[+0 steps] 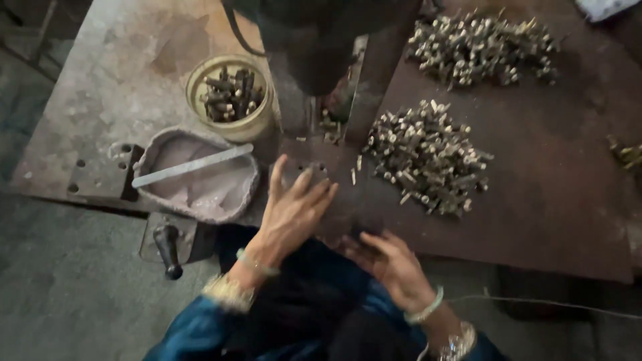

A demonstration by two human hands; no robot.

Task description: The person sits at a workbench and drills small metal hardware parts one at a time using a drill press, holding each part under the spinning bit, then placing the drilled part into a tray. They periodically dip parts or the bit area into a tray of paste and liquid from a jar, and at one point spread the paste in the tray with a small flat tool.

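A worker's left hand (294, 207) spreads open, fingers splayed and holding nothing, over the plate at the foot of a dark press column (314, 60); the right hand (391, 264), nearer the body and below the column, curls loosely at the bench edge, and whether it holds a piece cannot be told. The work appears to be midway: two large heaps of small brass pieces lie right of the column, one (428, 157) just beside it and one (481, 47) further back, with a few strays (625, 154) at the far right edge. Left of the column stands one round yellow tub (231, 124) holding dark rod-like pieces, seemingly a handled batch, though which pile is finished is not clear. Just in front of the tub, one grey bowl of pale paste (200, 187) carries a single flat stick (194, 165). One black-knobbed handle (168, 251) hangs below the bowl at the rusty steel bench (555, 200). Each wrist wears one pale bangle
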